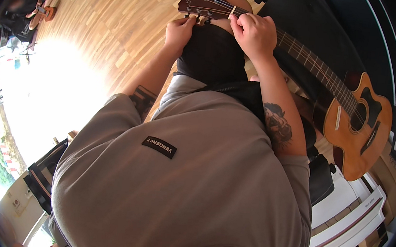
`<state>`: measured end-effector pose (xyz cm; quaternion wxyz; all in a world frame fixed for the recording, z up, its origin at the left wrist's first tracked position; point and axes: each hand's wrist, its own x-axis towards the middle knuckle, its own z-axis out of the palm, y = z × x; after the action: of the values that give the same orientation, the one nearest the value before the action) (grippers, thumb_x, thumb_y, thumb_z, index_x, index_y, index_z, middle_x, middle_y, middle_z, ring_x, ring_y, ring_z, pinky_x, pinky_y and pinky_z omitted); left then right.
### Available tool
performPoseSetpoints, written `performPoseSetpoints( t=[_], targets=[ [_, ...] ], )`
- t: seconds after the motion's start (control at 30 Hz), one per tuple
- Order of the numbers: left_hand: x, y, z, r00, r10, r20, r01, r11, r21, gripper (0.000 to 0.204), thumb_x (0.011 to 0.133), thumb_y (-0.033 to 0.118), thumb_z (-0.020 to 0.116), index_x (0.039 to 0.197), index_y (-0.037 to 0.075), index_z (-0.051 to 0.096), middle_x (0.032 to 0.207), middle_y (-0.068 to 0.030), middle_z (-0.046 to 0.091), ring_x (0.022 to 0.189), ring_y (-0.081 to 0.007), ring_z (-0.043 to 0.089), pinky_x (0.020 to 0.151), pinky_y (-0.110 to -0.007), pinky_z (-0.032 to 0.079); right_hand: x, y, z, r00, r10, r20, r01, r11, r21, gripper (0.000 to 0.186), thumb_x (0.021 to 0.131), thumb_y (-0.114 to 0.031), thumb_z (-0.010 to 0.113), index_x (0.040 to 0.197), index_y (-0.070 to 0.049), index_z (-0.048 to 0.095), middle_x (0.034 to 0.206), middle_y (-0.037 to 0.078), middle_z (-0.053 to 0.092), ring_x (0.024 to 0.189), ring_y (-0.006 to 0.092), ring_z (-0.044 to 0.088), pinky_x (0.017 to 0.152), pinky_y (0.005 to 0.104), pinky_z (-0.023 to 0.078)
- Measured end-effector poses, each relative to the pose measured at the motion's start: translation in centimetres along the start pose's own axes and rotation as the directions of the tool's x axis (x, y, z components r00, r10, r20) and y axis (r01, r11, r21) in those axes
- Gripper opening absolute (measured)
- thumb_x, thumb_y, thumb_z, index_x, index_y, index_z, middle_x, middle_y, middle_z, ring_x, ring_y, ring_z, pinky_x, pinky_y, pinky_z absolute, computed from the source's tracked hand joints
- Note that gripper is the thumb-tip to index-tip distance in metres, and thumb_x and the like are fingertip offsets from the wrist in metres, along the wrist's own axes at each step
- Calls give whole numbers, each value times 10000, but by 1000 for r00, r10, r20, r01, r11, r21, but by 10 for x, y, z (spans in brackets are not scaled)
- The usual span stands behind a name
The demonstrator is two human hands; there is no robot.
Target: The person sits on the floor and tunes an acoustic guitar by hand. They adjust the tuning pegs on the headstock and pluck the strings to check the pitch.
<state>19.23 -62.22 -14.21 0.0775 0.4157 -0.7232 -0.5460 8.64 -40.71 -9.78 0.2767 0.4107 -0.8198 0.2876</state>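
Note:
An acoustic guitar [377, 124] with a light wood top and dark pickguard lies at the right, its long neck [317, 64] running up and left. The dark brown headstock [198, 4] rests by my knee at the top. My left hand [178, 33] is closed at the lower edge of the headstock, thumb and finger pinching a tuning peg. Just past the pale nut [232, 10], my right hand [255, 33] is curled over the strings, with thumb and forefinger close together. Whatever sits between those fingers is hidden.
Pale wood floor [117, 16] spreads at the upper left. Another person's hand holds a small ukulele [48, 13] there. A large black panel [310, 19] stands behind the neck. White furniture [350, 231] is at the lower right, near a black seat [320, 179]. Bright windows glare at the left.

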Motion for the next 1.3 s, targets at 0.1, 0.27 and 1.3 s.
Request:
performPoseSetpoints(
  t=[0.1, 0.27, 1.3],
  targets=[
    [1, 1, -1, 997, -30, 75, 32, 999, -27, 391, 890, 402, 791, 1069, 59, 850, 909, -102, 824, 812, -185, 767, 812, -339, 598, 0, 1, 0, 1000, 6, 12, -6, 1000, -7, 402, 924, -251, 803, 657, -158, 519, 583, -25, 581, 533, 209, 582, 595, 376, 392],
    [-19, 21, -4, 953, 303, 9, -292, 909, 296, 335, 877, 394, 795, 1035, 106, 861, 853, -109, 809, 759, -226, 762, 772, -341, 596, -2, 1, 0, 999, 24, 39, -24, 1000, 6, 398, 937, -262, 773, 650, -155, 520, 591, -17, 603, 553, 201, 602, 615, 378, 382],
    [-13, 17, 0, 975, 219, -22, -205, 940, 273, 374, 878, 398, 763, 1029, 66, 847, 892, -153, 813, 849, -288, 802, 830, -395, 615, 2, 1, 1, 1000, -2, -23, 2, 1000, 20, 416, 916, -238, 815, 655, -156, 503, 571, -24, 561, 514, 211, 565, 576, 372, 378]
  ],
)
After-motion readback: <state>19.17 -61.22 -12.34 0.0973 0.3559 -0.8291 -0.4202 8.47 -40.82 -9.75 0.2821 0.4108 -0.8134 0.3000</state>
